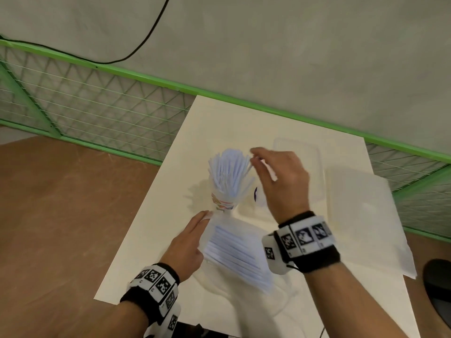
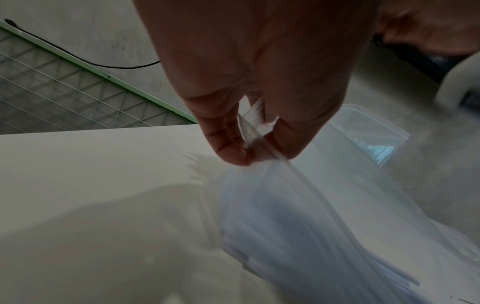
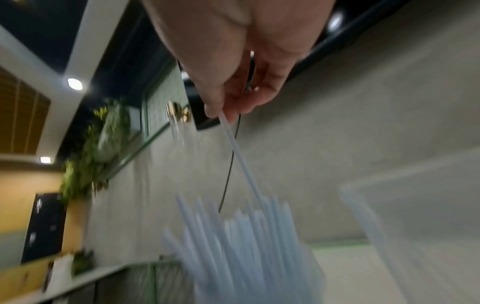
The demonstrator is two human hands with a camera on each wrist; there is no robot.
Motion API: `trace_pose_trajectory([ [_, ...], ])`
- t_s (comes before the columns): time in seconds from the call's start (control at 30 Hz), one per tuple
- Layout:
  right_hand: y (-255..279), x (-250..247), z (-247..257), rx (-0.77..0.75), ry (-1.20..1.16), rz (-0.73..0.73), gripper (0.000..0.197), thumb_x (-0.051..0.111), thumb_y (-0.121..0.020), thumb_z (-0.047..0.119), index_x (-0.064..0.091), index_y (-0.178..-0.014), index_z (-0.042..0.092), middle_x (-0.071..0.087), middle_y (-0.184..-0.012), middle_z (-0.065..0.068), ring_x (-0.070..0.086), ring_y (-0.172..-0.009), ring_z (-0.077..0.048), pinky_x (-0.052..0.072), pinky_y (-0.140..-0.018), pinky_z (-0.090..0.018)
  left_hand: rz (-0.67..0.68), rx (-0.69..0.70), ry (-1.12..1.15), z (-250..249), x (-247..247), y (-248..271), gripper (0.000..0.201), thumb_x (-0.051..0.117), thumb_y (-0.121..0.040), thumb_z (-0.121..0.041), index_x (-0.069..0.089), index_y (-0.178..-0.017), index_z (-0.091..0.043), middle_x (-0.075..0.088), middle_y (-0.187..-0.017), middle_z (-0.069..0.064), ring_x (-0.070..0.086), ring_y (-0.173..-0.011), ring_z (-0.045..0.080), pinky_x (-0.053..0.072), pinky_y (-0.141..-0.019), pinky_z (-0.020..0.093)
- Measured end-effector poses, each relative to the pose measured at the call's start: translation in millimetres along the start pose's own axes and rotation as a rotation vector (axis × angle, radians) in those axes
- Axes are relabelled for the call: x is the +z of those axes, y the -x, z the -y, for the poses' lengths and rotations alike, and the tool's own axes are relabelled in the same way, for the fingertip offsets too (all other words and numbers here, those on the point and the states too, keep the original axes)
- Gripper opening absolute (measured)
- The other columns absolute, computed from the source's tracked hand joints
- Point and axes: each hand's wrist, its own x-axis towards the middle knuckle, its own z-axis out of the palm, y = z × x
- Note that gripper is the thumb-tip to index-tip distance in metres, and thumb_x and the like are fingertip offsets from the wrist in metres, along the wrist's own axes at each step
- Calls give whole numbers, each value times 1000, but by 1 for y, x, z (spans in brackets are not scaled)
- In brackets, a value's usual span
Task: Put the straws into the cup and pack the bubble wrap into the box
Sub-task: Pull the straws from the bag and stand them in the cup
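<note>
A paper cup with a coloured print stands mid-table, packed with several pale blue straws that fan out of its top. My right hand hovers just right of the fan and pinches one straw by its upper end, its lower end among the others. My left hand pinches the mouth edge of a clear plastic bag that lies on the table with more straws inside. The clear plastic box sits behind my right hand. A sheet of bubble wrap lies to the right of it.
The white table top stands over a brown floor, with a green wire fence behind it and a black cable on the wall. A dark object shows at the right edge of the head view.
</note>
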Motion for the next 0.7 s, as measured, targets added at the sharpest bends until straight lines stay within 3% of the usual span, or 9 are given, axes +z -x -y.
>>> trace_pose_trajectory([
  [0.1, 21, 34, -17, -10, 154, 237, 20, 59, -93, 19, 75, -101, 10, 69, -117, -8, 58, -95, -37, 48, -85, -40, 1, -4, -16, 2, 0, 1, 95, 47, -74, 11, 22, -151, -39, 11, -154, -33, 51, -77, -7, 36, -74, 0],
  [0.17, 31, 42, -17, 85, 120, 417, 41, 43, -99, 38, 73, -111, 13, 56, -139, -7, 48, -120, -39, 44, -99, -45, 0, -5, -19, 3, 0, 2, 95, 47, -74, 11, 22, -151, -40, 11, -153, -34, 51, -75, -5, 37, -76, 1],
  [0.27, 42, 37, -10, 271, -42, 542, 69, 32, -94, 62, 47, -143, 17, 23, -161, 2, 14, -148, -21, 17, -120, -36, -7, -6, -33, 3, -1, 4, 95, 47, -75, 11, 21, -151, -41, 11, -153, -34, 52, -76, -1, 43, -80, 8],
  [0.33, 46, 37, -5, 328, -84, 563, 88, 41, -85, 72, 24, -154, 21, 8, -164, 8, -2, -150, -11, 7, -120, -29, -12, -5, -42, 2, -1, 5, 95, 47, -76, 11, 20, -151, -41, 10, -154, -32, 54, -85, 4, 43, -82, 11],
  [0.4, 47, 42, -4, 339, -42, 597, 103, 49, -77, 78, 12, -156, 23, 3, -164, 9, -8, -150, -10, 8, -121, -31, -12, 0, -48, 2, -1, 5, 95, 47, -77, 10, 19, -152, -40, 10, -155, -31, 54, -96, 10, 40, -82, 9],
  [0.7, 20, 79, -15, 225, 153, 574, 100, 58, -78, 73, 15, -154, 23, 7, -164, -1, 1, -151, -26, 16, -120, -45, -13, 19, -44, 3, -1, 2, 95, 45, -76, 13, 20, -152, -39, 10, -156, -30, 51, -115, 18, 30, -86, 2],
])
